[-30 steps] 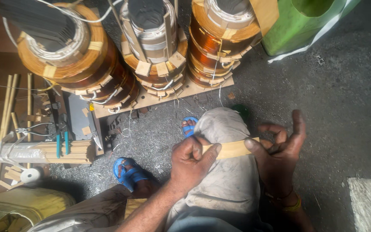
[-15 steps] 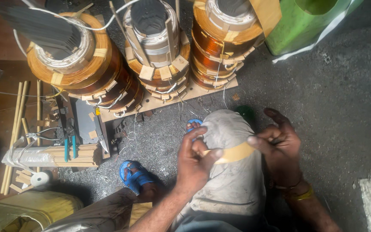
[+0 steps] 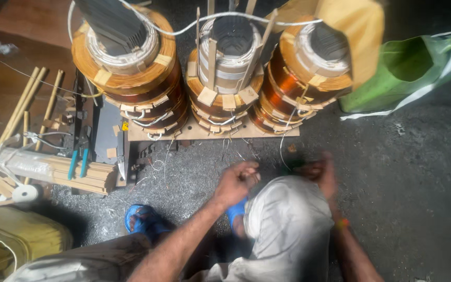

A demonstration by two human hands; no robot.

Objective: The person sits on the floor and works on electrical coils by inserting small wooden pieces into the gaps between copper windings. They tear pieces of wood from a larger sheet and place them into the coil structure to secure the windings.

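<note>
Hands hover past the raised knee [image 3: 288, 219]: left hand [image 3: 236, 183] curled, grip unclear; right hand [image 3: 322, 175] blurred, cannot tell. Wound coils [image 3: 220, 78] stand just beyond; slower, steadier hands would help.

The right hand [image 3: 322, 175] is blurred, so its grip cannot be read. The left hand [image 3: 236, 183] perhaps pinches something too small to tell.

Three coils [image 3: 220, 78] stand on a board [image 3: 212, 133]; left of it lie pliers [image 3: 78, 159], right a bag [image 3: 405, 73], before it both hands [image 3: 238, 183].
</note>
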